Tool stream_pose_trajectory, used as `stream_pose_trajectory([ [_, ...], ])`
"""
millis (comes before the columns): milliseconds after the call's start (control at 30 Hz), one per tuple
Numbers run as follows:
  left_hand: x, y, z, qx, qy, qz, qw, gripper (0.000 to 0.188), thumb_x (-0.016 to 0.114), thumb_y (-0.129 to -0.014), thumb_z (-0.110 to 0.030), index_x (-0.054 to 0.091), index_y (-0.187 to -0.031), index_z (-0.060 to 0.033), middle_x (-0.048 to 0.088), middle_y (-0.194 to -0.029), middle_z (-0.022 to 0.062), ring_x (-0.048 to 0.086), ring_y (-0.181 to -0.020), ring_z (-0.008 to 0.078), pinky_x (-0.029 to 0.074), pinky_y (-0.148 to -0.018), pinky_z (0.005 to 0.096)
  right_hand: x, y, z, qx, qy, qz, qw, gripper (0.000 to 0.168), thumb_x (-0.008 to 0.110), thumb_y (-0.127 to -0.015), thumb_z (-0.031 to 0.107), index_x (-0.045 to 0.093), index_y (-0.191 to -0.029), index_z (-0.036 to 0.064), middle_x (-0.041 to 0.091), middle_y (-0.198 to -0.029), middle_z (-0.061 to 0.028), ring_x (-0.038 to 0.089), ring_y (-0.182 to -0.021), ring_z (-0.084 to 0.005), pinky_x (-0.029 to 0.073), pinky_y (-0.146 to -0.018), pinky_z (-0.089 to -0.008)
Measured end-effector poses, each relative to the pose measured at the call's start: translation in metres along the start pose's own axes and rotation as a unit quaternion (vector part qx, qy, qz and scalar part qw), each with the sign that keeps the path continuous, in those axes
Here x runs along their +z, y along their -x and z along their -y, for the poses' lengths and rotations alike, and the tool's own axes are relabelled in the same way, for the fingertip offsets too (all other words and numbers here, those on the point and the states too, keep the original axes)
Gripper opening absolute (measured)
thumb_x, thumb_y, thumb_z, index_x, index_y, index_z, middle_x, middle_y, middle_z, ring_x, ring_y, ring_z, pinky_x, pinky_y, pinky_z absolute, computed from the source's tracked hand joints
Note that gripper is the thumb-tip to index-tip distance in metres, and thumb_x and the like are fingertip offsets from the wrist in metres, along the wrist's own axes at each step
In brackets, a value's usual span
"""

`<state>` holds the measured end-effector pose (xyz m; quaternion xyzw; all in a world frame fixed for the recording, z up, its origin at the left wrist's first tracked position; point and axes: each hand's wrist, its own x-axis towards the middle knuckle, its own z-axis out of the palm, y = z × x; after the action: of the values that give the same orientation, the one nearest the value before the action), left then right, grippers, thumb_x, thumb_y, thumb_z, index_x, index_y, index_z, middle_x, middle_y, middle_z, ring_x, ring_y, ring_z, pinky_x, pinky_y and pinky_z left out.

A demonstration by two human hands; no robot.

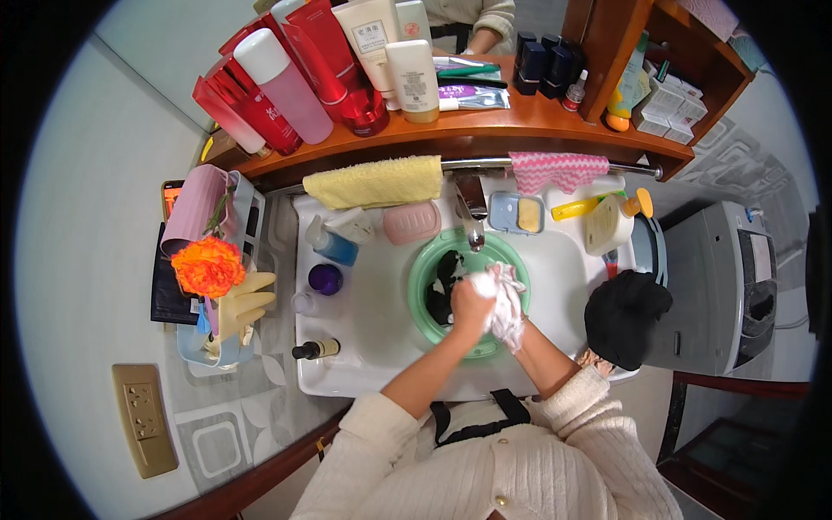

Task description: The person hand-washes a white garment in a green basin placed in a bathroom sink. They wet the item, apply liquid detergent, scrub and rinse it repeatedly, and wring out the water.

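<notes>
Over a green plastic basin in the white sink, both hands are together on a light, foam-covered cloth. My left hand is on the right side of the cloth, largely hidden by suds. My right hand is closed against the cloth's left side, with foam on its knuckles. Dark wet fabric with some suds lies in the left part of the basin. A metal faucet stands over the basin's far rim.
A blue soap dish with a yellow soap bar and a pink soap box sit behind the basin. At right are a pump bottle and black cloth; at left, a blue bottle, a purple jar and a dark bottle.
</notes>
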<state>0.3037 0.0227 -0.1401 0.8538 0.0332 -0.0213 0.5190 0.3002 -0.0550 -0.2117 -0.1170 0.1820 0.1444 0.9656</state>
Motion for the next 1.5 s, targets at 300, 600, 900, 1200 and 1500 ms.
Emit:
stream_pose_trajectory([
  [300, -0.033, -0.026, -0.019, -0.248, 0.568, 0.017, 0.785, 0.02, 0.056, -0.078, -0.023, 0.048, -0.073, -0.0054, 0.048, -0.063, 0.0021, 0.047, -0.049, 0.0116, 0.041, -0.042, 0.0268, 0.054, 0.045, 0.043, 0.146, 0.366, -0.193, 0.899, 0.061, 0.054, -0.072, 0.048, 0.032, -0.117, 0.014, 0.045, -0.1, -0.0105, 0.053, -0.075, -0.0194, 0.045, -0.062, -0.0294],
  [600, -0.026, -0.019, -0.016, -0.249, 0.465, 0.134, 0.839, 0.022, 0.059, -0.076, -0.019, 0.052, -0.084, 0.001, 0.055, -0.076, 0.006, 0.055, -0.064, 0.0134, 0.046, -0.052, 0.0241, 0.069, 0.058, 0.043, -0.173, 0.657, 0.046, 0.732, 0.051, 0.066, -0.061, 0.004, 0.045, -0.107, 0.004, 0.046, -0.101, -0.0064, 0.049, -0.079, -0.0143, 0.044, -0.068, -0.0261],
  [900, -0.04, -0.016, -0.024, 0.086, 0.196, 0.168, 0.962, 0.019, 0.058, -0.076, -0.016, 0.055, -0.084, 0.0006, 0.054, -0.084, 0.0054, 0.051, -0.067, 0.0116, 0.042, -0.06, 0.0205, 0.077, 0.065, 0.051, -0.04, 0.353, 0.05, 0.933, 0.036, 0.053, -0.078, 0.011, 0.042, -0.112, 0.004, 0.053, -0.098, -0.0065, 0.055, -0.081, -0.0134, 0.05, -0.06, -0.0244],
  [1200, -0.036, -0.008, -0.017, -0.039, 0.339, 0.171, 0.924, 0.016, 0.056, -0.077, -0.014, 0.053, -0.086, -0.0013, 0.055, -0.08, 0.0042, 0.053, -0.069, 0.0094, 0.044, -0.059, 0.0217, 0.082, 0.067, 0.045, 0.068, 0.25, 0.098, 0.961, 0.044, 0.034, -0.086, 0.035, 0.032, -0.117, 0.004, 0.05, -0.104, -0.0134, 0.055, -0.085, -0.026, 0.049, -0.069, -0.0382],
  [1500, -0.042, -0.005, -0.025, 0.04, 0.262, 0.191, 0.945, 0.019, 0.064, -0.07, -0.013, 0.054, -0.083, -0.0028, 0.056, -0.076, 0.0004, 0.049, -0.064, 0.0052, 0.042, -0.051, 0.0195, 0.089, 0.08, 0.05, 0.011, 0.344, 0.129, 0.93, 0.051, 0.039, -0.084, 0.03, 0.021, -0.127, 0.009, 0.039, -0.12, -0.01, 0.048, -0.098, -0.0242, 0.048, -0.071, -0.0368],
])
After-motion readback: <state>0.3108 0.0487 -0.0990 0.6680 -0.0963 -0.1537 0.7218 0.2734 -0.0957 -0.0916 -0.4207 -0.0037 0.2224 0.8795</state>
